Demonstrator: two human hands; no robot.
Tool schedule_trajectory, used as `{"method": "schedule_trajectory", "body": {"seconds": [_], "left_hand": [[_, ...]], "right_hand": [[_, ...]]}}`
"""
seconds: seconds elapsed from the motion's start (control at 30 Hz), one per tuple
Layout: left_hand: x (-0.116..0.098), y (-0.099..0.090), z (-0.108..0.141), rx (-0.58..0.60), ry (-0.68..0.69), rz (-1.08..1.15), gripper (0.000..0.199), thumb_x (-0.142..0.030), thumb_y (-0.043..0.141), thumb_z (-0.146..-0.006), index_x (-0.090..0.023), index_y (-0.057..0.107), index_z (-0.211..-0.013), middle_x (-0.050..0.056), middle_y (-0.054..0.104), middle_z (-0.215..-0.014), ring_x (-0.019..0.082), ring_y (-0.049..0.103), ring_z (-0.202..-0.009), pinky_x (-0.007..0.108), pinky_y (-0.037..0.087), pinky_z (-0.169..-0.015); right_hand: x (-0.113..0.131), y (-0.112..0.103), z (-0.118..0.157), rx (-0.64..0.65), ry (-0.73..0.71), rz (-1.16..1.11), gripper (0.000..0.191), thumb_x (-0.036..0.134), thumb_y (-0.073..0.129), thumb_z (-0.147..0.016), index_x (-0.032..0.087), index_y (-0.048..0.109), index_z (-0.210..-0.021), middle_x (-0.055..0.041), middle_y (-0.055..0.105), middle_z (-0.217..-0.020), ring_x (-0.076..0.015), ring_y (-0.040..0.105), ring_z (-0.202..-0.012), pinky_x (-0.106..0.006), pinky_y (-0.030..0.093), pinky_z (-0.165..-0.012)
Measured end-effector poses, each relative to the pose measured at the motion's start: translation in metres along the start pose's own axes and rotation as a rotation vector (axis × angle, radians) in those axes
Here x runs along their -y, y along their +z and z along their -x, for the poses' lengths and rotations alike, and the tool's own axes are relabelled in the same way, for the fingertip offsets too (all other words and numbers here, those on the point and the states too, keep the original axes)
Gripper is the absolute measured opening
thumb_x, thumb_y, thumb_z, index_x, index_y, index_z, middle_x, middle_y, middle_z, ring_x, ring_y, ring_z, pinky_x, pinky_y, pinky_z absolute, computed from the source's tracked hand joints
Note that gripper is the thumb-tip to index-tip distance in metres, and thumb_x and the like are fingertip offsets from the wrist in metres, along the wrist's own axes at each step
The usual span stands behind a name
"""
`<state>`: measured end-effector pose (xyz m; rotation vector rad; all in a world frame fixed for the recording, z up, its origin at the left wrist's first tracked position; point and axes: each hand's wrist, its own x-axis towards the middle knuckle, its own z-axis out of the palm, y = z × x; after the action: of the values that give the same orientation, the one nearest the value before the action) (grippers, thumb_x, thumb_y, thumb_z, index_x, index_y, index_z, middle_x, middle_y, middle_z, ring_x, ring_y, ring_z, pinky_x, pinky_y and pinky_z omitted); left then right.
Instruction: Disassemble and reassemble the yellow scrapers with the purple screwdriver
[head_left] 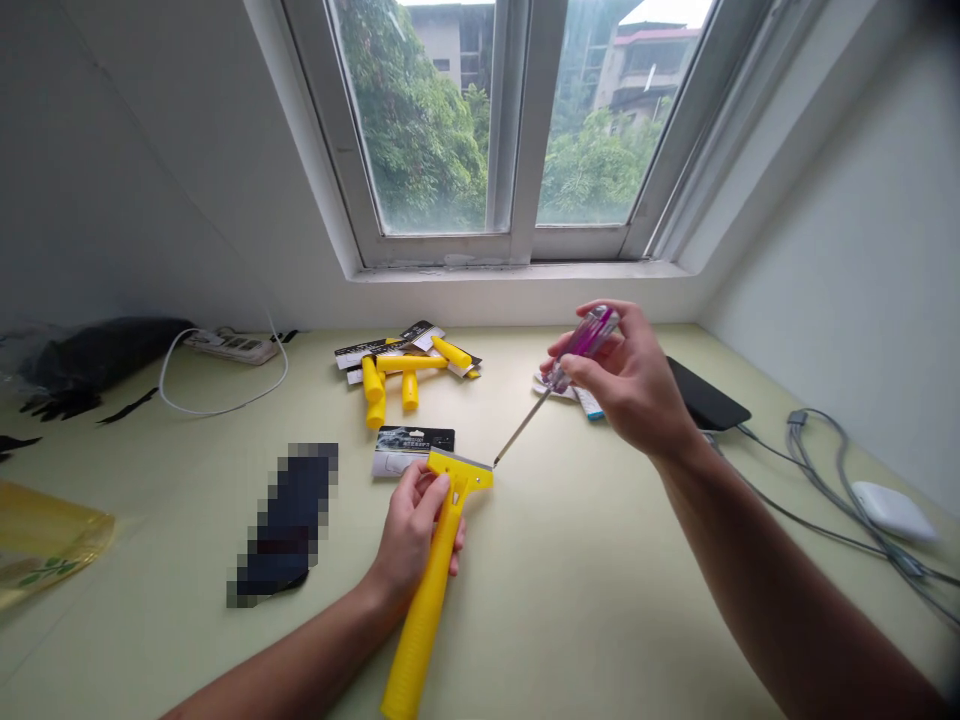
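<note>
Yellow scraper: left hand | screwdriver: right hand | black bag: contents unclear

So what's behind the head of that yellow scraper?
Behind the yellow scraper, a black-and-white card lies on the table. The scraper and left hand cover its lower right part, so what's printed there can't be seen.

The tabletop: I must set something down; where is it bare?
Bare: the tabletop between the yellow scraper and right forearm; also between the pixelated item and white cable loop. Crowded: around the yellow handles and grey cables.
</note>
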<state>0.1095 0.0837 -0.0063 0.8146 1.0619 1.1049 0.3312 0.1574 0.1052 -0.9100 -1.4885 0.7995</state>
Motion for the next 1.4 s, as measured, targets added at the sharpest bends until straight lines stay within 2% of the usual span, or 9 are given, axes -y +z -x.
{"method": "schedule_trajectory", "body": {"seconds": [0.23,0.43,0.57,0.67,0.87,0.97,1.1,1.23,1.4], "left_hand": [[-0.011,-0.004,-0.006,-0.137,0.11,0.092,0.025,-0.041,0.055,-0.085,-0.024,0.038,-0.092,-0.005,0.053,-0.073,0.012,0.057,-0.05,0.023,0.046,-0.039],[-0.008,-0.004,-0.008,-0.098,0.181,0.139,0.019,-0.037,0.051,-0.089,-0.023,0.04,-0.095,-0.003,0.058,-0.075,0.014,0.059,-0.054,0.028,0.051,-0.049],[-0.006,-0.004,-0.01,-0.106,0.196,0.174,0.02,-0.036,0.054,-0.088,-0.022,0.041,-0.094,-0.004,0.059,-0.074,0.011,0.058,-0.054,0.034,0.055,-0.068],[-0.003,-0.003,-0.011,-0.085,0.219,0.207,0.02,-0.035,0.056,-0.088,-0.022,0.041,-0.091,-0.004,0.061,-0.077,0.009,0.058,-0.055,0.037,0.053,-0.078],[0.003,0.001,-0.012,0.014,0.248,0.17,0.014,-0.033,0.051,-0.092,-0.023,0.041,-0.093,-0.003,0.063,-0.08,0.011,0.061,-0.059,0.04,0.05,-0.086],[0.005,0.005,-0.014,0.085,0.251,0.123,0.013,-0.032,0.051,-0.092,-0.023,0.042,-0.093,-0.004,0.06,-0.077,0.011,0.061,-0.061,0.037,0.05,-0.083],[0.006,0.009,-0.019,0.131,0.263,0.076,0.012,-0.032,0.051,-0.092,-0.022,0.045,-0.095,-0.002,0.058,-0.087,0.01,0.061,-0.062,0.029,0.05,-0.07],[0.005,0.01,-0.024,0.173,0.259,0.026,0.012,-0.033,0.049,-0.093,-0.022,0.043,-0.094,-0.003,0.055,-0.085,0.01,0.06,-0.058,0.026,0.047,-0.059],[0.006,0.01,-0.027,0.208,0.251,-0.025,0.011,-0.033,0.045,-0.094,-0.022,0.041,-0.093,-0.004,0.053,-0.084,0.01,0.06,-0.054,0.027,0.047,-0.059]], "right_hand": [[-0.017,0.006,-0.001,0.047,0.072,0.031,0.041,0.03,0.069,-0.079,0.024,0.042,-0.108,-0.0013,0.062,-0.088,-0.0211,0.069,-0.079,-0.04,0.061,-0.068],[-0.02,0.009,-0.001,0.066,0.102,0.004,0.039,0.034,0.068,-0.081,0.024,0.038,-0.104,-0.002,0.061,-0.091,-0.0217,0.069,-0.081,-0.04,0.061,-0.065],[-0.023,0.013,0.0,0.053,0.131,-0.036,0.042,0.037,0.069,-0.08,0.024,0.035,-0.101,-0.0018,0.06,-0.093,-0.0219,0.069,-0.078,-0.038,0.061,-0.059],[-0.03,0.013,-0.002,0.014,0.162,-0.054,0.044,0.04,0.07,-0.078,0.025,0.033,-0.098,-0.0009,0.059,-0.093,-0.0221,0.069,-0.076,-0.038,0.062,-0.057],[-0.044,0.009,-0.007,-0.065,0.253,-0.075,0.048,0.043,0.072,-0.075,0.025,0.032,-0.095,0.0006,0.058,-0.091,-0.023,0.07,-0.077,-0.04,0.063,-0.057],[-0.047,0.009,-0.008,-0.08,0.263,-0.075,0.049,0.044,0.071,-0.074,0.026,0.032,-0.096,0.0011,0.058,-0.09,-0.0225,0.07,-0.075,-0.04,0.063,-0.056],[-0.046,0.009,-0.008,-0.075,0.259,-0.079,0.047,0.041,0.071,-0.075,0.026,0.032,-0.097,0.0021,0.058,-0.087,-0.022,0.07,-0.072,-0.041,0.063,-0.055],[-0.046,0.008,-0.008,-0.071,0.273,-0.082,0.047,0.04,0.07,-0.074,0.025,0.031,-0.095,0.0023,0.058,-0.085,-0.0223,0.07,-0.072,-0.04,0.063,-0.054],[-0.045,0.007,-0.008,-0.053,0.274,-0.109,0.047,0.039,0.071,-0.074,0.025,0.031,-0.094,0.0017,0.058,-0.086,-0.0238,0.07,-0.072,-0.04,0.062,-0.052]]}}
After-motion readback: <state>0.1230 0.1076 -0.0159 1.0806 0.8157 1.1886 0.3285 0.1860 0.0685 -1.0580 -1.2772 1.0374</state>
